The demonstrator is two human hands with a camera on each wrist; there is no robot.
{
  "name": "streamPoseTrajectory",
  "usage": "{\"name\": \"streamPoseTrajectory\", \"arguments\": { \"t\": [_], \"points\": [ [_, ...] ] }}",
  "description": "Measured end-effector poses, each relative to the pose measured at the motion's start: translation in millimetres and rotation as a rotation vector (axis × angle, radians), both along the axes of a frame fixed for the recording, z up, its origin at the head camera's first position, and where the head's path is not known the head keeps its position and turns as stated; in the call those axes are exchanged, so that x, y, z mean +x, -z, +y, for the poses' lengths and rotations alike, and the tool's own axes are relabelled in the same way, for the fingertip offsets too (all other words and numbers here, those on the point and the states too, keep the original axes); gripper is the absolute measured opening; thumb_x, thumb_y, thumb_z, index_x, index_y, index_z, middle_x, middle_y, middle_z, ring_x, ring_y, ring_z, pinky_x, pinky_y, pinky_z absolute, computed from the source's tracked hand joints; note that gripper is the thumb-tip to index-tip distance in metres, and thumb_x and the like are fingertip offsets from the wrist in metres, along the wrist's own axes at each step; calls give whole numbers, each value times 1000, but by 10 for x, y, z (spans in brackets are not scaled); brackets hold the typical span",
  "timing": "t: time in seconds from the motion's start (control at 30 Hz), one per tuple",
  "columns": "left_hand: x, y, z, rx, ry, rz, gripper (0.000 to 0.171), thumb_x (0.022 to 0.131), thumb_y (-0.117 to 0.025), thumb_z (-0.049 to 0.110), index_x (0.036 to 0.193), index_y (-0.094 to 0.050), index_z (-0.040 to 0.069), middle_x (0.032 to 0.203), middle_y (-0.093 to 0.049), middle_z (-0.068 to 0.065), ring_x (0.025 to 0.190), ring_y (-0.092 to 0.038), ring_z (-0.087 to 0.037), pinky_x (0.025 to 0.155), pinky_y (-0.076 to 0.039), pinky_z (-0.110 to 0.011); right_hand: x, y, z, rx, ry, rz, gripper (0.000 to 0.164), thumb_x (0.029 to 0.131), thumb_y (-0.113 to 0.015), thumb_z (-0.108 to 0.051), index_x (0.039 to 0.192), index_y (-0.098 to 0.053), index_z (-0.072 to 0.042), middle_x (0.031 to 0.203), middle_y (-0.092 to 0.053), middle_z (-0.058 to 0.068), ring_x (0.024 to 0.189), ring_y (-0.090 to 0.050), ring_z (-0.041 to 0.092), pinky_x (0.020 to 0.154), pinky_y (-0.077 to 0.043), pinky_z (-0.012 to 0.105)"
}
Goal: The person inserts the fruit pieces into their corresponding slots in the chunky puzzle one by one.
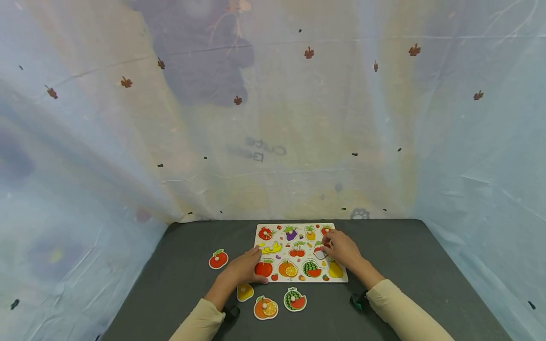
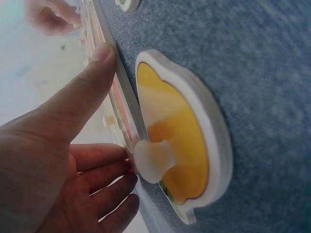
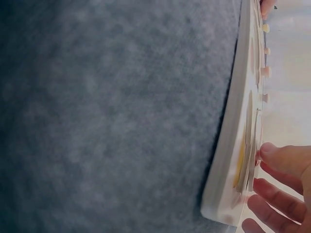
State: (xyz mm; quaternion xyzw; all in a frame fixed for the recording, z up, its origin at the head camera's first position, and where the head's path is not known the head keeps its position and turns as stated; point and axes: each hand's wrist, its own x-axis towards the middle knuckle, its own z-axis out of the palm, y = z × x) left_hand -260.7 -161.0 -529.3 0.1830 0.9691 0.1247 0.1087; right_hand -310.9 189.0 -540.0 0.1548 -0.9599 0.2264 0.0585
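Head view: right hand point(image 1: 342, 248) pinching a fruit piece point(image 1: 319, 252) at the board's point(image 1: 279, 240) right side, left hand point(image 1: 243, 268) spread against its left edge!

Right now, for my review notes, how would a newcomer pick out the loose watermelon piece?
On the dark grey table, find the white puzzle board. Below its near edge in the head view, the watermelon piece is the rightmost loose piece. Its striped green rind and red slice distinguish it from the orange piece and yellow piece to its left.
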Motion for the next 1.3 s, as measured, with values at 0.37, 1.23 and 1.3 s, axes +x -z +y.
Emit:
{"name": "streamPoseTrajectory", "arguments": {
  "t": [0.37, 1.23, 1.3],
  "points": [
    [14, 2, 10, -8, 18, 22, 98, 86, -89, 50, 156, -49, -5, 167, -42, -21, 154, -42, -39, 122, -38, -53, 26, 1, 1, 1, -1, -23, 14, 94, -85, -21, 93, -72, -17, 93, -64, -3, 78, -53, 14, 72, -50, 37],
    [-4, 24, -4, -14, 4, 11, 99, 87, -88, 52, 158, -47, -3, 169, -40, -20, 154, -42, -40, 122, -38, -53, 100, -32, 13, -26, -9, -68, 14, 95, -85, -21, 100, -75, -13, 100, -63, 3, 89, -57, 17, 79, -53, 41],
    [-12, 38, -8, -18, 3, 11, 100, 87, -88, 52, 159, -46, -3, 170, -39, -19, 155, -41, -39, 123, -38, -53, 112, -37, 21, -35, -16, -70, 14, 95, -84, -20, 102, -76, -11, 101, -62, 4, 89, -55, 17, 78, -52, 41]
  ]
}}
